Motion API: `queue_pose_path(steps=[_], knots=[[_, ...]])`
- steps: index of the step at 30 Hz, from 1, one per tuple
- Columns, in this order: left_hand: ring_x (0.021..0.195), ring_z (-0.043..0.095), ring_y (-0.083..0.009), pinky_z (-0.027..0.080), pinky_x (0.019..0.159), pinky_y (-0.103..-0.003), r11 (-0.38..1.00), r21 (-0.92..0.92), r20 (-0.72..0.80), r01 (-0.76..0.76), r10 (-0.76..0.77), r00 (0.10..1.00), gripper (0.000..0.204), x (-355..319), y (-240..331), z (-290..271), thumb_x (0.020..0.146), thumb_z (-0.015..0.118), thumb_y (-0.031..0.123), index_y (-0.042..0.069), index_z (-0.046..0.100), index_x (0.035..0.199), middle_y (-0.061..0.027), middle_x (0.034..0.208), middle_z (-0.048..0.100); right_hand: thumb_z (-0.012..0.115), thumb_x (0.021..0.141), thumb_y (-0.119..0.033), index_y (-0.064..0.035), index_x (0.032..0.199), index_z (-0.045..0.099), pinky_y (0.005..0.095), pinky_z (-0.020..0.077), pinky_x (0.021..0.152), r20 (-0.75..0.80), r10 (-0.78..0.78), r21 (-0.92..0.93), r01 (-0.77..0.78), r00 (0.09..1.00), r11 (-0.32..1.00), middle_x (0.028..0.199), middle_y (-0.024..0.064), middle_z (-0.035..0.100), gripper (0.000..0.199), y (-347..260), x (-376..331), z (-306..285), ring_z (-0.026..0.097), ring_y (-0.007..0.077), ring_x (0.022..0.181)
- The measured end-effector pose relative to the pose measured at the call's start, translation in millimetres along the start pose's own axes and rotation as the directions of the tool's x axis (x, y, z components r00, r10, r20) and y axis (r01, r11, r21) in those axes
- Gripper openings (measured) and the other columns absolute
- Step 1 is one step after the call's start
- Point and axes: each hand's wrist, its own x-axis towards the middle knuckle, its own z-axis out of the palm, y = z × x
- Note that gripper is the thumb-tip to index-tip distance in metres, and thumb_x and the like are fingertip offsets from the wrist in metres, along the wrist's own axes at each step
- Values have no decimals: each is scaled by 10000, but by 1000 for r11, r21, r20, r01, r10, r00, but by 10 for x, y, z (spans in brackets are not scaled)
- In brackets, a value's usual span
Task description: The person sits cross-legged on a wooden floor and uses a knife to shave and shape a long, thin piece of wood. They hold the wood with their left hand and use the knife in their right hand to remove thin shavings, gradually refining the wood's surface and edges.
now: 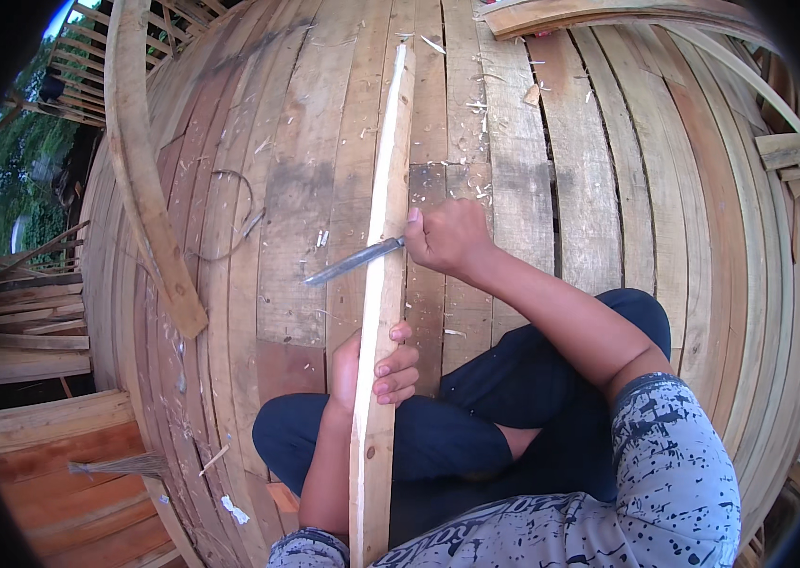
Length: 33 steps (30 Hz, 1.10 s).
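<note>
**A long pale slat under the blade**

The person sat cross-legged on a floor of curved wooden planks (608, 189), a long narrow wooden slat (389, 189) running from the lap straight out ahead. It looked stiff and light for its length, dry rather than slippery, thin enough that it might flex or split if levered at its far end (so a hold low down, near the body, seemed the sound one). That was where the left hand (373, 367) had it, fingers (394, 374) wrapped shut around the slat's lower part. The right hand (452, 235), arm stretched forward with the elbow over the knee, was clenched on the handle of a knife (355, 262), its blade lying across the slat and pointing left. Pale shavings (480, 95) littered the planks.
</note>
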Motion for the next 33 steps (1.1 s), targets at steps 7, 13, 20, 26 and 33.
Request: queue_pose_path(steps=[7,13,20,26,33], knots=[[427,419,-142,357,386,-280,998,57,-15,-30,31,999,259,-20,-1,45,1017,321,333,129,470,957,-15,581,418,494,898,-310,-58,473,577,456,457,414,-105,-51,-39,47,993,998,436,140,529,501,103,-21,63,530,327,361],[423,422,-146,354,376,-284,994,90,-36,-56,59,998,269,-47,-1,44,1016,314,339,125,470,970,-15,579,413,511,878,-258,-87,463,541,447,427,394,-30,-127,-29,126,991,992,421,125,490,450,-188,-307,59,512,337,366],[458,440,-133,382,407,-279,998,45,8,-37,37,999,275,-1,-24,31,1031,316,358,130,466,997,-10,606,425,498,899,-264,-40,491,600,496,453,435,-64,82,-54,-86,995,995,473,194,544,477,-7,-91,96,546,385,403],[410,415,-136,335,362,-278,993,75,-57,-95,100,993,272,-70,39,29,1021,311,349,134,467,965,-7,570,409,480,905,-286,-53,502,616,447,464,432,-12,-28,-89,26,1000,996,466,170,546,485,14,-117,123,561,349,412],[396,406,-134,332,349,-272,980,198,-114,36,-13,993,294,43,-322,61,1010,332,389,128,449,944,-6,555,396,462,942,-386,-86,650,709,391,501,500,-125,371,-348,-391,920,852,562,155,623,486,658,346,-289,644,307,526]])
